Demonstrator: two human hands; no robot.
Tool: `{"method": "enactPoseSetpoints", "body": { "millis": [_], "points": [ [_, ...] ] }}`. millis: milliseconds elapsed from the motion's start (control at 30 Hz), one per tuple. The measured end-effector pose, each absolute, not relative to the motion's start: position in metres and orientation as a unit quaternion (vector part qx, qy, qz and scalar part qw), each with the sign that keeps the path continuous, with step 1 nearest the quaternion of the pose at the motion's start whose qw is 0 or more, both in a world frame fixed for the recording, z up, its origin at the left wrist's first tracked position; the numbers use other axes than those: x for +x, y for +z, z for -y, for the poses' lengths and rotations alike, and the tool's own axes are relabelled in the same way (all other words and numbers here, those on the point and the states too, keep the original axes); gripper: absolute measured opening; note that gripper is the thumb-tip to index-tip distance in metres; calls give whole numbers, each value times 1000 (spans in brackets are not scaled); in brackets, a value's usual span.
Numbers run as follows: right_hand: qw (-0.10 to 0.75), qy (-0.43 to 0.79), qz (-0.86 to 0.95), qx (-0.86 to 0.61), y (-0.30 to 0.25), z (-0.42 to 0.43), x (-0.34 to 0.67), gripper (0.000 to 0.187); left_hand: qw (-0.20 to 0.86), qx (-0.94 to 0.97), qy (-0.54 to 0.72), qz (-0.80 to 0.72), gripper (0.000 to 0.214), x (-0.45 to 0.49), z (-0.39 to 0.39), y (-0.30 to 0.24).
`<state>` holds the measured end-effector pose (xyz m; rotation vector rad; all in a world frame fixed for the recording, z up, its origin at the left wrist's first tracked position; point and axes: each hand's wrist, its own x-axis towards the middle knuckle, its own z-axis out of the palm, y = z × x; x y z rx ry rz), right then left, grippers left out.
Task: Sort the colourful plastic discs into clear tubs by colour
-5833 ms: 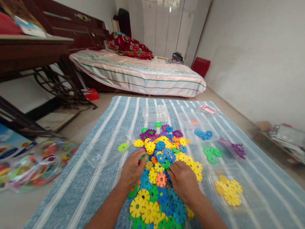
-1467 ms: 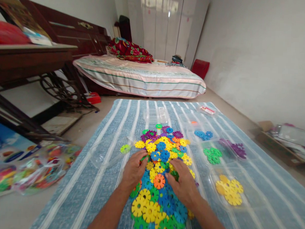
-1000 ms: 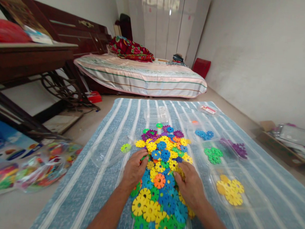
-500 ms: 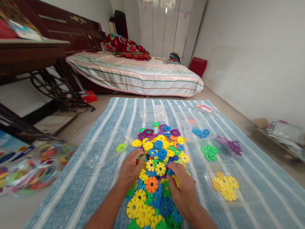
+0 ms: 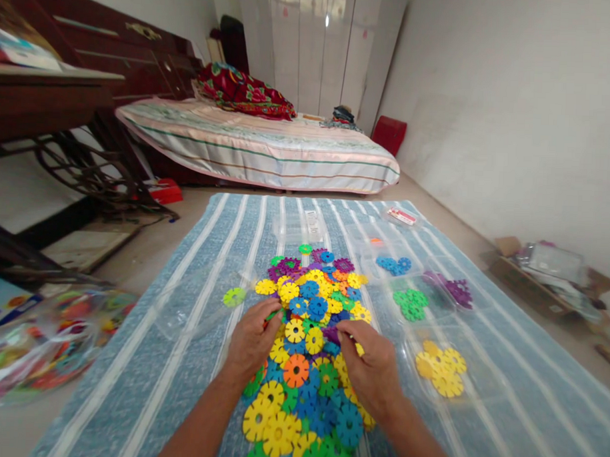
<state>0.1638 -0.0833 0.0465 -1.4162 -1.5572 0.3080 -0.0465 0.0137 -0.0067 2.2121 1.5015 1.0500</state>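
A heap of coloured plastic flower-shaped discs [image 5: 308, 335] lies on a blue striped mat [image 5: 180, 357]. My left hand [image 5: 251, 336] rests on the heap's left edge, fingers curled over a green disc. My right hand [image 5: 373, 371] lies on the right side of the heap, fingers bent and pinching among yellow and purple discs; what it holds is hidden. Sorted groups sit to the right in clear trays: yellow discs [image 5: 440, 370], green discs [image 5: 410, 302], purple discs [image 5: 455, 290], blue discs [image 5: 392, 263].
A lone lime disc [image 5: 233, 296] lies in a clear tray left of the heap. A plastic bag of toy pieces [image 5: 45, 343] sits on the floor at left. A bed [image 5: 258, 150], a dark wooden table [image 5: 44, 106] and a cardboard box [image 5: 548, 277] surround the mat.
My right hand has slid back and forth across the heap's right side, shifting discs, and its fingers are now pinched. My left hand stays at the left edge. The camera has turned slightly.
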Motion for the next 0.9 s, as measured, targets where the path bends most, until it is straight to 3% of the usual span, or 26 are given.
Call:
{"method": "enactPoseSetpoints", "body": {
  "millis": [300, 467, 700, 800, 900],
  "points": [
    [535, 109, 579, -606, 66, 84, 189, 16, 138, 763, 354, -523, 30, -49, -16, -8],
    [517, -8, 552, -654, 80, 77, 249, 18, 141, 764, 361, -516, 28, -48, -16, -7],
    [357, -233, 491, -760, 105, 45, 372, 32, 140, 761, 362, -520, 26, -47, -14, -5],
    [334, -240, 480, -775, 105, 43, 379, 31, 142, 758, 364, -522, 26, -46, -13, -4],
    [388, -174, 538, -728, 96, 57, 339, 28, 146, 759, 364, -520, 26, -46, -12, -4]
  ]
}}
